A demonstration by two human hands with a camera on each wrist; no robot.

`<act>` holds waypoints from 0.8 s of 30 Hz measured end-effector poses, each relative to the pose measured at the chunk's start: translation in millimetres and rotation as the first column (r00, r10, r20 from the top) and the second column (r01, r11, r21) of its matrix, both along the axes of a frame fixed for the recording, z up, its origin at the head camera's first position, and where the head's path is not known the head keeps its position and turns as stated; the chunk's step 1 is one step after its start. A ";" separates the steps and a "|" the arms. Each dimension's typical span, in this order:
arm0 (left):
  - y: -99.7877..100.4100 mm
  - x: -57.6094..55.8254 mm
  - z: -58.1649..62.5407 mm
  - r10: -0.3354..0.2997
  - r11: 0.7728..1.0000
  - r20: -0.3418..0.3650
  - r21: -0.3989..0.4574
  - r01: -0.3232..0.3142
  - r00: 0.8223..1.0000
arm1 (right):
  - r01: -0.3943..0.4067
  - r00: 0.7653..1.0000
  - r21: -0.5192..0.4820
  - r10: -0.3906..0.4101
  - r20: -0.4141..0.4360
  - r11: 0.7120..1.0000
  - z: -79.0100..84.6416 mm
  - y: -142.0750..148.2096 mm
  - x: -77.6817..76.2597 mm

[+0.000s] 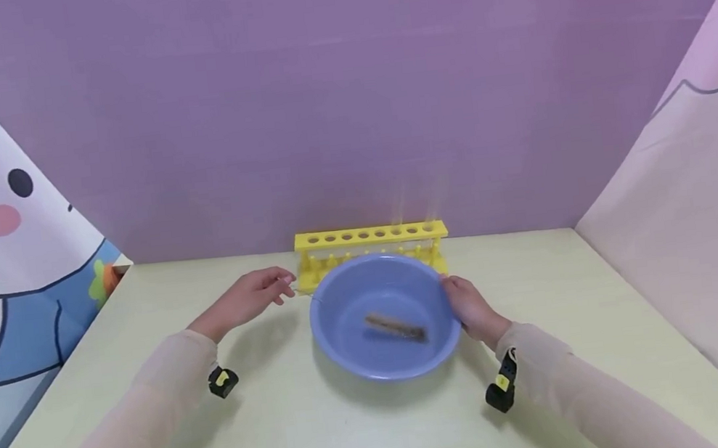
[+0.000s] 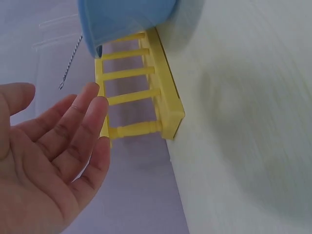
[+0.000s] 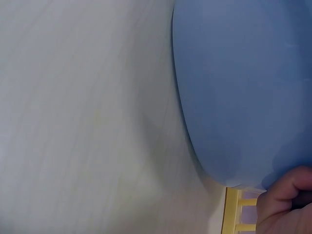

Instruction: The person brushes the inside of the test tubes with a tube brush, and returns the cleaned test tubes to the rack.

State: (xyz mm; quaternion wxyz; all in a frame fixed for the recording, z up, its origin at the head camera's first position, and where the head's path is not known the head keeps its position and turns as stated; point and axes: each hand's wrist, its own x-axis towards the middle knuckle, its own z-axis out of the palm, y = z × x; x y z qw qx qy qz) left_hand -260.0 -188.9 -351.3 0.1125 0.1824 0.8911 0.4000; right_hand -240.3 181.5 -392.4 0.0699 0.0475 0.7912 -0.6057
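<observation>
A blue plastic basin (image 1: pixel 345 342) stands on the table in front of a yellow test tube rack (image 1: pixel 369 234). My right hand (image 1: pixel 469 307) grips the basin's right rim; in the right wrist view its curled fingers (image 3: pixel 282 195) meet the basin's edge. Inside the basin lies a brown-bristled brush (image 1: pixel 396 327), slightly blurred. Past the left rim sticks a thin twisted wire (image 2: pixel 72 58) with a looped end, seen in the left wrist view. My left hand (image 1: pixel 251 296) hovers beside that wire end, palm showing, fingers loosely bent and thumb apart, holding nothing.
Two clear test tubes (image 1: pixel 431 209) stand faintly visible at the rack's right end. A purple wall (image 1: pixel 347 108) rises behind the table (image 1: pixel 275 423). Printed panels (image 1: pixel 18 289) flank both sides.
</observation>
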 end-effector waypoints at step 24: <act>13.6 7.9 3.2 -0.315 0.891 -0.324 -0.424 0.161 0.892 | -0.242 0.964 -0.013 0.242 0.107 0.970 6.8 11.1 -8.2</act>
